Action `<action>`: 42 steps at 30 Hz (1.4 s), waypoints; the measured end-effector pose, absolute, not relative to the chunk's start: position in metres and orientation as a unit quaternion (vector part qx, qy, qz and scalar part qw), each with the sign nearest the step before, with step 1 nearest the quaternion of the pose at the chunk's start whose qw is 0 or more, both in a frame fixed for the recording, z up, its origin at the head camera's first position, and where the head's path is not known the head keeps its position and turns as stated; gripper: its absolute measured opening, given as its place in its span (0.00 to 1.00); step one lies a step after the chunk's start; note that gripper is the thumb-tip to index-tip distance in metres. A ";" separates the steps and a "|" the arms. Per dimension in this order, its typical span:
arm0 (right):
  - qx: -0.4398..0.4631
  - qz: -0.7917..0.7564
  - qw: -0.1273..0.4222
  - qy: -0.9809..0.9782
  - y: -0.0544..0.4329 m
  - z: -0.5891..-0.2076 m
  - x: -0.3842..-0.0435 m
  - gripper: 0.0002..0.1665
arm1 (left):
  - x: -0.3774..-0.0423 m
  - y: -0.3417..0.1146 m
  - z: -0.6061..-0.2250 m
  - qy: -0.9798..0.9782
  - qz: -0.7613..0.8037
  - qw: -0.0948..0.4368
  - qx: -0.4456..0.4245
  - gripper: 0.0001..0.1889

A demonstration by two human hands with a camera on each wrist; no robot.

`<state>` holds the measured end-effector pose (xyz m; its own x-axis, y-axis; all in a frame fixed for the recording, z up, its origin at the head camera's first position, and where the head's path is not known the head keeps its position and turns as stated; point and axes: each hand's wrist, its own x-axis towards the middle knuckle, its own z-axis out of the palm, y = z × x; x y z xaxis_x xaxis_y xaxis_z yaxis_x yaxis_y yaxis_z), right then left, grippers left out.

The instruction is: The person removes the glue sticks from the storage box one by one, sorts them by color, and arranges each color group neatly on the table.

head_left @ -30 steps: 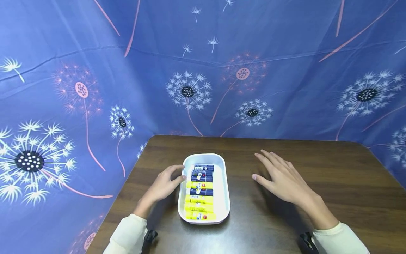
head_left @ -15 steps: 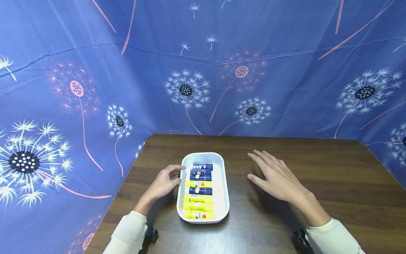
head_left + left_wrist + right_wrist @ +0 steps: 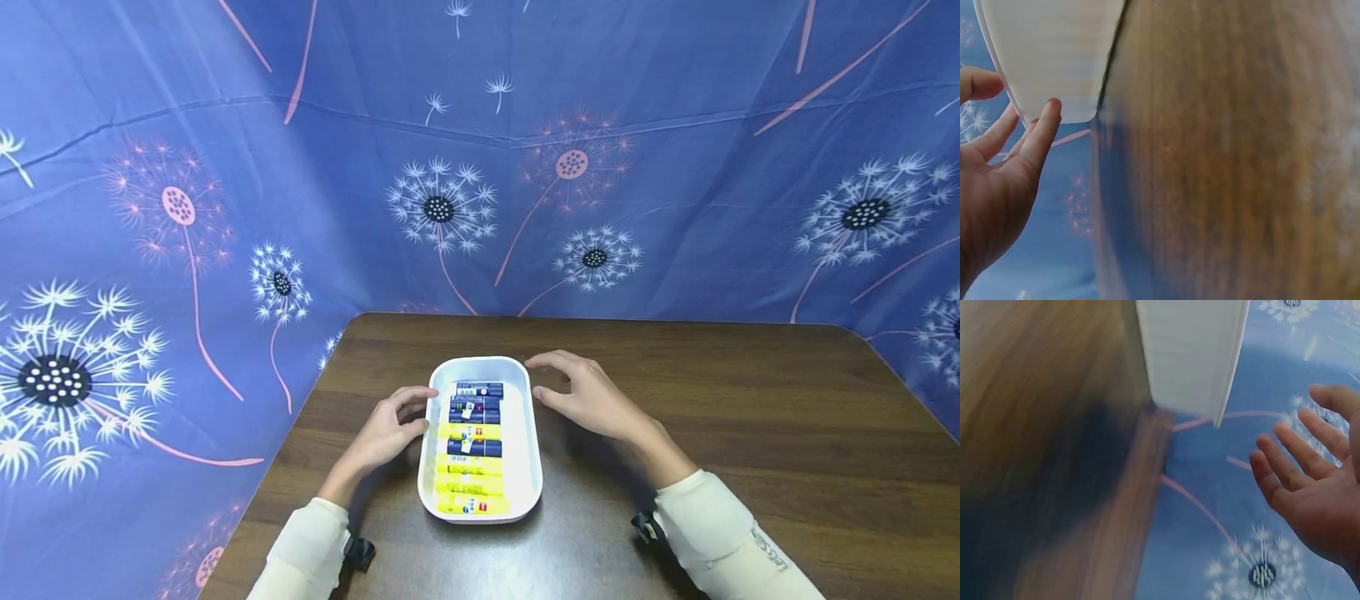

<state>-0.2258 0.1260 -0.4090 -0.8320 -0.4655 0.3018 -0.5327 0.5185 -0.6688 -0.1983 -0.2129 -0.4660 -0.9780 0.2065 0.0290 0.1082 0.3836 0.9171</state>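
Right hand (image 3: 588,398) has moved in beside the white, rounded-rectangular tray (image 3: 521,450).
The tray now lies between its empty, parted fingers and those of the left hand (image 3: 384,433), also parted.

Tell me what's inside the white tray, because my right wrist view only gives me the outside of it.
Observer: Yellow tubes and dark blue tubes lie side by side across the white tray.
Operator: Which colour is at the near end in the head view?
Observer: Yellow; the near-end tube is yellow with a printed label.
Operator: And where's the left hand?
Observer: The left hand is at the tray's left side, its fingertips by the rim.
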 end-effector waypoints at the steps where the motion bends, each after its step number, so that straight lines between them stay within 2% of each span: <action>1: 0.288 0.407 0.032 -0.866 0.119 -0.409 -0.228 0.23 | -0.198 -0.213 -0.467 0.830 0.547 0.043 0.095 0.26; 9: 0.306 0.453 -0.050 -0.836 0.070 -0.413 -0.250 0.21 | -0.200 -0.215 -0.469 0.828 0.546 0.027 0.127 0.25; 23: 0.254 0.450 -0.124 -0.847 0.027 -0.428 -0.274 0.20 | -0.201 -0.215 -0.469 0.837 0.531 0.033 0.133 0.25; 34: 0.209 0.420 -0.092 -0.879 0.021 -0.440 -0.282 0.18 | -0.202 -0.217 -0.471 0.837 0.531 0.035 0.127 0.24; 42: 0.199 0.379 -0.096 -0.899 0.014 -0.445 -0.282 0.21 | -0.202 -0.218 -0.472 0.834 0.533 0.039 0.138 0.25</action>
<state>-0.2821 0.0138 -0.4449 -0.9024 -0.4304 -0.0213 -0.2854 0.6341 -0.7187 -0.2022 -0.2176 -0.4718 -0.9589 0.2715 0.0826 0.1893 0.3946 0.8991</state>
